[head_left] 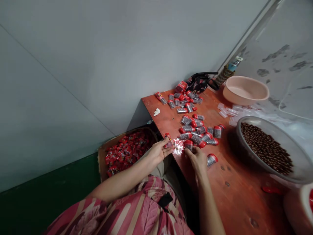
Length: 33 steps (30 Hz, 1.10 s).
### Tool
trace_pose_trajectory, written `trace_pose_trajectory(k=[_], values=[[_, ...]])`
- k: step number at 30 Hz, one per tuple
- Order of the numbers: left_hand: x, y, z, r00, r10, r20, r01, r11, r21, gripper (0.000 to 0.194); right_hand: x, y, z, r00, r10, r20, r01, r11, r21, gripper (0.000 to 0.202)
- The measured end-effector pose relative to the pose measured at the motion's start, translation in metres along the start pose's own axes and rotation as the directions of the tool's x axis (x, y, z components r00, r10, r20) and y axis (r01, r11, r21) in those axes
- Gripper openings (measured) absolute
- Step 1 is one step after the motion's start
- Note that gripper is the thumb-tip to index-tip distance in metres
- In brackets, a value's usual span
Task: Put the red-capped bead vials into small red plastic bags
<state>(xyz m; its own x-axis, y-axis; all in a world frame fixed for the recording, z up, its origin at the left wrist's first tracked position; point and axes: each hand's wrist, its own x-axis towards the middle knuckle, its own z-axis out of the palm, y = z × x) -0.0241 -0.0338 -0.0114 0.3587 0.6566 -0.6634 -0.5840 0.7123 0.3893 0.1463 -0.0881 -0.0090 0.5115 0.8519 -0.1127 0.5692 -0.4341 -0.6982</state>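
Room between right forearm (207,202), gray bowl (290,140); jars (197,139) block beyond.

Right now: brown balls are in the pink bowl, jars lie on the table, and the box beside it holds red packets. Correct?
Not quite: the head view shows the brown balls in the grey bowl, not the pink bowl. Jars do lie on the table, and the box beside it holds red packets.

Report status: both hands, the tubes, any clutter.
Left hand: gripping red packet. Right hand: holding red-capped tube. Shiny film between them; loose tubes just beyond.
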Motion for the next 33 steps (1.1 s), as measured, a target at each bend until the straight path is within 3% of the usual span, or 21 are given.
trace_pose_trajectory(k=[3, 5, 9, 15, 22, 29, 31, 33], values=[[0.0, -0.002, 0.004, 1.0, 0.01, 0.01, -0.01, 0.999, -0.052, 0.015, -0.028, 0.0, 0.001, 0.998, 0.0, 0.062, -0.026, 0.909, 0.415, 0.031], [0.002, -0.005, 0.007, 0.999, 0.022, 0.031, -0.019, 0.997, -0.079, 0.015, -0.051, -0.006, 0.006, 0.991, -0.036, 0.13, -0.04, 0.842, 0.538, 0.027], [0.005, -0.014, 0.012, 0.996, 0.037, 0.078, -0.031, 0.996, -0.086, 0.016, -0.078, -0.02, 0.019, 0.991, -0.055, 0.118, -0.01, 0.872, 0.49, 0.026], [0.002, -0.026, 0.016, 0.983, 0.114, 0.141, -0.109, 0.993, -0.041, 0.027, -0.074, -0.022, 0.025, 0.998, -0.06, 0.018, 0.048, 0.919, 0.392, 0.026], [-0.012, -0.024, 0.023, 0.943, 0.169, 0.285, -0.219, 0.964, 0.153, 0.033, -0.07, -0.019, 0.026, 0.985, -0.072, 0.155, -0.047, 0.756, 0.653, 0.026], [-0.01, -0.02, 0.019, 0.943, 0.139, 0.302, -0.237, 0.919, 0.314, 0.031, -0.069, -0.016, 0.027, 0.998, -0.059, -0.003, 0.052, 0.855, 0.516, 0.023], [-0.01, -0.017, 0.018, 0.941, 0.13, 0.311, -0.245, 0.897, 0.367, 0.03, -0.068, -0.015, 0.026, 0.998, -0.051, 0.039, 0.02, 0.818, 0.575, 0.023], [-0.01, -0.014, 0.018, 0.937, 0.095, 0.335, -0.237, 0.879, 0.413, 0.031, -0.066, -0.014, 0.026, 0.988, -0.05, 0.144, -0.066, 0.713, 0.699, 0.023]])
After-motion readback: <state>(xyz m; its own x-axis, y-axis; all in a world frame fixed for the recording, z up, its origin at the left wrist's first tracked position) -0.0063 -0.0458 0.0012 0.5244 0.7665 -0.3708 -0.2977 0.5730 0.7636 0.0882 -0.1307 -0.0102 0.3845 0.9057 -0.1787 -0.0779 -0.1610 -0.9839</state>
